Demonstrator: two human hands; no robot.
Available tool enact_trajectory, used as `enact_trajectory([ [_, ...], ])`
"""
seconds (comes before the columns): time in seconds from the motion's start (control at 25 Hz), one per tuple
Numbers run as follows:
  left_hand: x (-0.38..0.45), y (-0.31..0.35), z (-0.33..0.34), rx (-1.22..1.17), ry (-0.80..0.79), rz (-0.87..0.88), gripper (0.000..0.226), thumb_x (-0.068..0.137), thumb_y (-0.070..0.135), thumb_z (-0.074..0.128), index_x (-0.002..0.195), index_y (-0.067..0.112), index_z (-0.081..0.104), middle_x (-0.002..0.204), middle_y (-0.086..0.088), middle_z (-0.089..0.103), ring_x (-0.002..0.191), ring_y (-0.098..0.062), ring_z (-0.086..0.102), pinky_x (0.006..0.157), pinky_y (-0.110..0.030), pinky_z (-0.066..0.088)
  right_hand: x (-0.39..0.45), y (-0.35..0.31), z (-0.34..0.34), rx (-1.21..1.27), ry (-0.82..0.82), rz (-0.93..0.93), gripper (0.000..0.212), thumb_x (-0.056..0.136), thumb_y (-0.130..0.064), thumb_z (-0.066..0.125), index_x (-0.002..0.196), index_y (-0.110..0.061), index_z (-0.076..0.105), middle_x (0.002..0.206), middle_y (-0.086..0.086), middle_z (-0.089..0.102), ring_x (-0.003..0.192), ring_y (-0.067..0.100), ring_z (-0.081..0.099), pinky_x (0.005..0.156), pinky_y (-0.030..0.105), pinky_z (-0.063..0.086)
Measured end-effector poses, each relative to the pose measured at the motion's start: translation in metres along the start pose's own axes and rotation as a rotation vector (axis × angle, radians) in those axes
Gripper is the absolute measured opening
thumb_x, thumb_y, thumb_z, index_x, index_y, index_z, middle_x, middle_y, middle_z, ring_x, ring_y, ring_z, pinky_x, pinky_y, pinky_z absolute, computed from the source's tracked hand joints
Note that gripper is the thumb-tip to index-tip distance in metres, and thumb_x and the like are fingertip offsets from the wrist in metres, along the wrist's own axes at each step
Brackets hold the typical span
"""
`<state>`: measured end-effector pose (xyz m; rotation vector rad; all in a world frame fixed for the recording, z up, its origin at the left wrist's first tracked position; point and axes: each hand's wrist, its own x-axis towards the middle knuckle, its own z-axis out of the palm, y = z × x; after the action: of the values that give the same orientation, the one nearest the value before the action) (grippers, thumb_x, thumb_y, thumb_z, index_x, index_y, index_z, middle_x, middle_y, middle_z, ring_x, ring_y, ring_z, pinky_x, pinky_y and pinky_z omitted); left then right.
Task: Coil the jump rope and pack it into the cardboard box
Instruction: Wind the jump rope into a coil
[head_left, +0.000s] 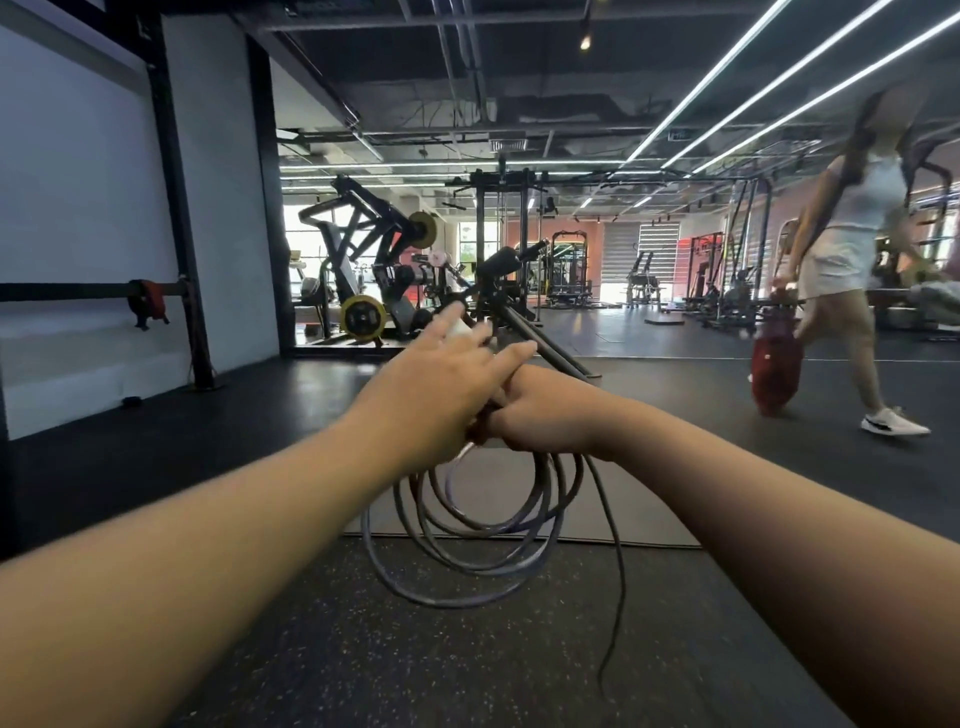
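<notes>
A grey jump rope (470, 540) hangs in several loops below my two hands, which meet at chest height in the middle of the view. My right hand (545, 410) is closed around the top of the coil. My left hand (441, 384) lies over it with fingers stretched forward, and a white piece, maybe a handle (460, 328), shows under its fingertips. One loose strand (615, 587) trails from my right hand down to the floor. No cardboard box is in view.
I stand on dark speckled gym flooring with a grey mat (623, 499) ahead. Weight machines (374, 280) and racks fill the back. A person (841, 270) carrying a red bag (776, 369) walks past on the right. A white wall with a black frame (176, 208) is on the left.
</notes>
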<state>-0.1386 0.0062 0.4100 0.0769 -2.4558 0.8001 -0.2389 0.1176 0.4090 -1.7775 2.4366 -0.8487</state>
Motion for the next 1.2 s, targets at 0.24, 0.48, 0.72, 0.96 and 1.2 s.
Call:
enact_trajectory([
  [0.24, -0.011, -0.008, 0.007, -0.239, -0.117, -0.105, 0.040, 0.094, 0.020, 0.057, 0.131, 0.026, 0.045, 0.095, -0.003, 0.068, 0.089, -0.027, 0.066, 0.067, -0.035, 0.048, -0.007, -0.004, -0.014, 0.001, -0.119, -0.001, 0.025, 0.090, -0.045, 0.071, 0.094, -0.021, 0.066, 0.084, 0.003, 0.070, 0.071, 0.016, 0.063, 0.067, 0.028, 0.049],
  [0.48, -0.036, -0.045, 0.015, -0.192, -0.089, -0.278, 0.022, 0.097, 0.011, 0.051, 0.110, 0.028, 0.059, 0.078, 0.005, 0.062, 0.063, -0.015, 0.058, 0.047, -0.027, 0.041, -0.027, 0.042, -0.056, 0.101, -0.163, 0.259, 0.072, 0.084, -0.080, 0.047, 0.071, -0.010, 0.062, 0.053, 0.009, 0.053, 0.046, 0.022, 0.050, 0.054, 0.027, 0.048],
  [0.72, -0.045, -0.082, 0.022, -1.027, 0.343, -1.070, 0.013, 0.103, 0.021, 0.056, 0.100, 0.015, 0.067, 0.074, -0.001, 0.070, 0.070, -0.028, 0.072, 0.063, -0.038, 0.057, -0.044, 0.092, -0.043, 0.727, 0.218, 0.336, 0.037, 0.093, -0.044, 0.068, 0.076, -0.014, 0.055, 0.052, 0.002, 0.037, 0.046, 0.023, 0.051, 0.043, 0.025, 0.043],
  [0.96, 0.008, -0.038, 0.026, -1.561, 0.664, -1.548, 0.018, 0.105, 0.018, 0.048, 0.093, 0.012, 0.059, 0.072, -0.003, 0.056, 0.046, -0.021, 0.056, 0.030, -0.023, 0.045, -0.017, 0.057, 0.001, 1.010, 0.141, 0.355, 0.064, 0.102, -0.063, 0.038, 0.120, -0.010, 0.069, 0.099, 0.005, 0.081, 0.032, 0.007, 0.027, 0.033, 0.016, 0.016],
  [1.2, 0.039, 0.011, 0.002, -1.704, 1.060, -1.882, 0.034, 0.101, 0.016, 0.047, 0.067, 0.012, 0.049, 0.063, 0.003, 0.045, 0.059, -0.018, 0.053, 0.042, -0.013, 0.041, -0.008, 0.002, 0.016, 1.178, 0.229, -0.047, 0.108, 0.057, -0.097, 0.042, 0.128, -0.018, 0.063, 0.124, 0.007, 0.076, 0.034, 0.006, 0.026, 0.042, 0.027, 0.010],
])
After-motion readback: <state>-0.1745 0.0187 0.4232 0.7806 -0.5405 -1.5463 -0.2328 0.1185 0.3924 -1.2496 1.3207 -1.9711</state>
